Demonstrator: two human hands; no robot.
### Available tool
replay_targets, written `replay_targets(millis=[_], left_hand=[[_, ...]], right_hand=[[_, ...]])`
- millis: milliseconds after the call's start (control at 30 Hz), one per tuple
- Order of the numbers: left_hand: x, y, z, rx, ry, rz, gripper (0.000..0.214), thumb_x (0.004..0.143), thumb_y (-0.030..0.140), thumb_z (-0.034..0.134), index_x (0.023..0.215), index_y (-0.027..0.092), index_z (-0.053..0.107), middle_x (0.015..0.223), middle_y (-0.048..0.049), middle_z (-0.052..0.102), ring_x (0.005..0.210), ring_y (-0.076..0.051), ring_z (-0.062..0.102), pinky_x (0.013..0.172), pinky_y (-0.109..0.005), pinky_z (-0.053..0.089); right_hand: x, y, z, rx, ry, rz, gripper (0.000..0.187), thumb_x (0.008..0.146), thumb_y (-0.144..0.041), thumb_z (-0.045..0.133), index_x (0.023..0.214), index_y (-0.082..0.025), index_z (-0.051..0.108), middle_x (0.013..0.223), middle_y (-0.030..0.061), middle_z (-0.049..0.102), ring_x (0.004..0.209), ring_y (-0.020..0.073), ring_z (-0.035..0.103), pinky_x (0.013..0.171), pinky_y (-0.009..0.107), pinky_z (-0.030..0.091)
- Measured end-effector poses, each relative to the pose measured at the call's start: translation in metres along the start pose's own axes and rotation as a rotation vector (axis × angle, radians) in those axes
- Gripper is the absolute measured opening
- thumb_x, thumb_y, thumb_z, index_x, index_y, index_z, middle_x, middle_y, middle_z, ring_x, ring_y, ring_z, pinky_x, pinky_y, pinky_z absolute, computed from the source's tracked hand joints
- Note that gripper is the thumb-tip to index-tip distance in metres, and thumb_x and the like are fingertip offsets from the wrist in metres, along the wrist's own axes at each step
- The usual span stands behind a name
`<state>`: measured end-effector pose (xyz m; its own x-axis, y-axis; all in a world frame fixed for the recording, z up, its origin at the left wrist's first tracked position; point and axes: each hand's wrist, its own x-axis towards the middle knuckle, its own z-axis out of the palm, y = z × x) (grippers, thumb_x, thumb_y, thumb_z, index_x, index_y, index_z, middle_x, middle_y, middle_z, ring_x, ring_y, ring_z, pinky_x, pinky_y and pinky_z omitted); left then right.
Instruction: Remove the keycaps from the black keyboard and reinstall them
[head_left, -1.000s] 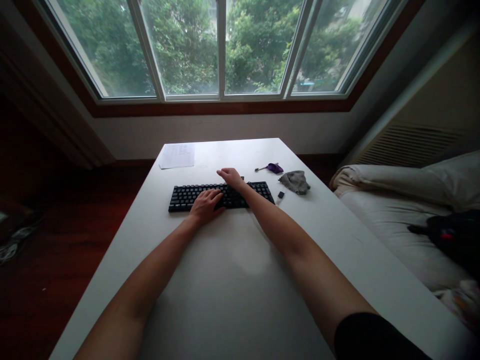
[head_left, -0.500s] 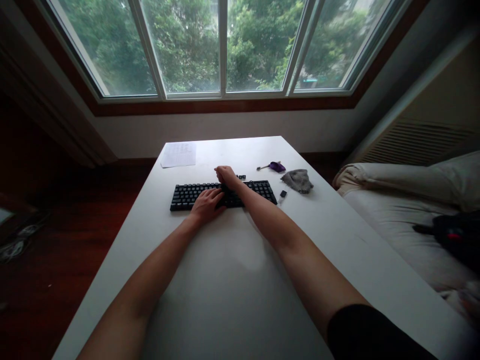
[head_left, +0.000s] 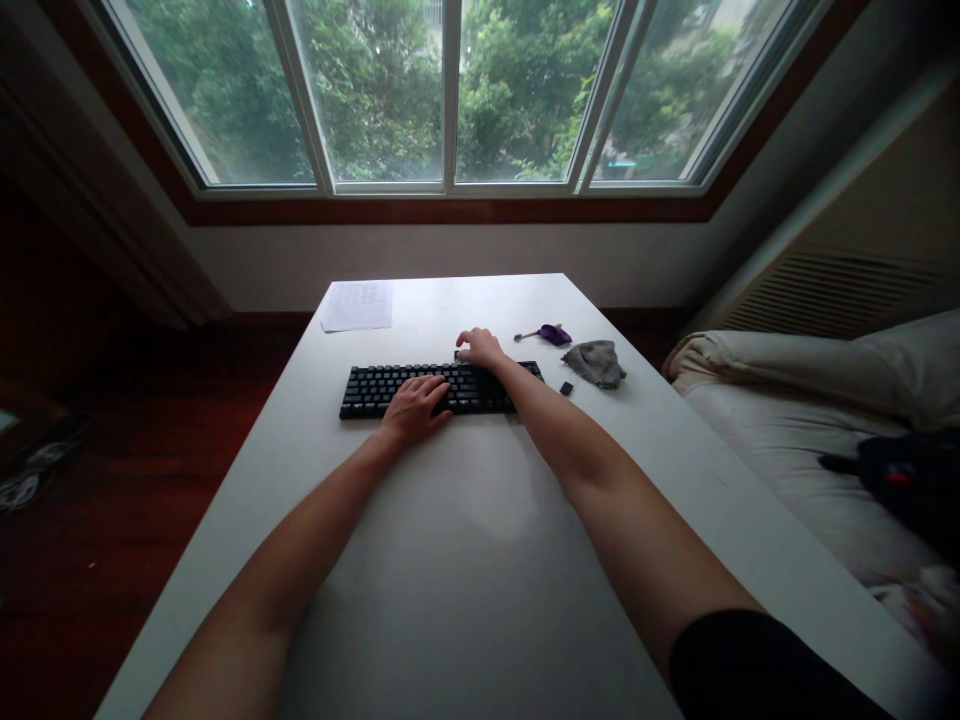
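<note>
A black keyboard [head_left: 472, 388] lies across the white table in front of me. My left hand [head_left: 414, 408] rests palm down on its middle, fingers stretched over the keys and nothing held. Beyond the keyboard's back edge, my right hand [head_left: 481, 347] reaches with curved fingers that look apart. By its thumb is a small dark piece [head_left: 457, 355], perhaps a keycap; whether the fingers touch it is unclear. The right hand and forearm hide the table beneath them and part of the keyboard's right side.
Right of the keyboard lie a grey cloth [head_left: 595, 364], a small brush [head_left: 527, 335] beside a purple item [head_left: 556, 334], and a small dark object [head_left: 566, 389]. Papers [head_left: 358, 305] lie at the far left of the table [head_left: 450, 560]. A couch [head_left: 772, 400] stands at the right.
My right hand has moved right, off the keyboard's middle to behind its back edge, and its fingers have loosened from a closed shape. My left hand stays on the keys.
</note>
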<state>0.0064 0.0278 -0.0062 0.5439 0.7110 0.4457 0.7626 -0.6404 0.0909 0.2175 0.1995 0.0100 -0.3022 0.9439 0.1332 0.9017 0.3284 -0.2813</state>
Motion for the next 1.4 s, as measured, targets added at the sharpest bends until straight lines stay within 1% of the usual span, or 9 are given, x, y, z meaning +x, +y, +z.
replay_targets(millis=[100,167,300,367,533,700,867,1233,1400], left_hand=[[0.000,-0.001,0.001,0.006,-0.001,-0.003,0.052,0.095,0.043,0.059,0.142,0.020,0.057,0.146,-0.0121,0.056,0.135,-0.032,0.049,0.115,-0.050,0.037],[0.000,-0.001,0.001,0.007,-0.002,-0.005,0.052,0.095,0.043,0.059,0.142,0.020,0.057,0.146,-0.0122,0.056,0.135,-0.032,0.049,0.115,-0.050,0.037],[0.000,-0.001,0.000,-0.004,0.002,-0.009,0.051,0.095,0.042,0.059,0.142,0.021,0.057,0.147,-0.0120,0.055,0.136,-0.032,0.048,0.115,-0.050,0.038],[0.000,-0.001,0.001,-0.009,0.005,-0.012,0.052,0.095,0.042,0.060,0.142,0.021,0.057,0.147,-0.0119,0.056,0.135,-0.032,0.049,0.115,-0.051,0.038],[-0.001,-0.001,0.001,-0.010,0.003,-0.002,0.052,0.094,0.042,0.061,0.141,0.019,0.057,0.146,-0.0128,0.056,0.135,-0.032,0.049,0.115,-0.051,0.038],[-0.001,0.001,0.000,-0.014,0.008,-0.010,0.052,0.094,0.042,0.061,0.141,0.021,0.057,0.146,-0.0125,0.055,0.135,-0.032,0.049,0.114,-0.051,0.038],[-0.001,0.002,-0.001,0.000,0.008,-0.010,0.052,0.094,0.042,0.061,0.141,0.019,0.057,0.146,-0.0129,0.056,0.134,-0.032,0.049,0.114,-0.050,0.039],[0.000,0.004,-0.001,-0.022,0.002,-0.028,0.052,0.093,0.040,0.062,0.142,0.022,0.057,0.146,-0.0118,0.056,0.134,-0.032,0.049,0.115,-0.051,0.038],[0.001,0.005,-0.004,-0.020,0.008,-0.018,0.051,0.093,0.040,0.062,0.140,0.020,0.058,0.145,-0.0131,0.057,0.133,-0.032,0.050,0.114,-0.051,0.039]], right_hand=[[-0.004,-0.003,0.002,-0.070,-0.006,-0.036,0.026,0.082,-0.031,0.072,0.108,-0.028,0.075,0.116,0.0091,0.065,0.112,0.0276,0.054,0.094,0.036,0.044],[-0.006,-0.006,0.002,-0.086,0.021,-0.060,0.023,0.084,-0.030,0.071,0.106,-0.027,0.076,0.114,0.0095,0.066,0.113,0.0275,0.053,0.095,0.037,0.043],[-0.008,-0.008,-0.004,-0.059,0.104,-0.085,0.021,0.089,-0.033,0.067,0.106,-0.025,0.076,0.115,0.0098,0.067,0.114,0.0270,0.053,0.099,0.038,0.041],[-0.009,-0.006,-0.010,-0.037,0.113,-0.107,0.021,0.090,-0.034,0.066,0.106,-0.024,0.076,0.114,0.0090,0.069,0.112,0.0261,0.055,0.097,0.037,0.042],[-0.015,0.004,-0.026,0.034,0.024,-0.225,0.018,0.087,-0.033,0.067,0.096,-0.023,0.079,0.097,0.0040,0.075,0.092,0.0196,0.063,0.083,0.028,0.043],[-0.025,0.013,-0.031,0.197,-0.094,-0.281,0.020,0.085,-0.029,0.068,0.099,-0.021,0.080,0.089,0.0013,0.077,0.078,0.0137,0.065,0.071,0.022,0.042],[-0.029,0.013,-0.028,0.172,-0.161,-0.295,0.021,0.082,-0.026,0.068,0.098,-0.022,0.081,0.090,0.0005,0.077,0.079,0.0133,0.065,0.071,0.021,0.042],[-0.039,0.000,-0.032,0.012,-0.146,-0.291,0.025,0.081,-0.024,0.069,0.104,-0.022,0.077,0.100,0.0037,0.076,0.086,0.0172,0.066,0.074,0.024,0.042],[-0.042,-0.003,-0.035,0.055,-0.162,-0.267,0.022,0.084,-0.027,0.067,0.103,-0.023,0.077,0.099,0.0033,0.076,0.086,0.0174,0.066,0.074,0.024,0.043]])
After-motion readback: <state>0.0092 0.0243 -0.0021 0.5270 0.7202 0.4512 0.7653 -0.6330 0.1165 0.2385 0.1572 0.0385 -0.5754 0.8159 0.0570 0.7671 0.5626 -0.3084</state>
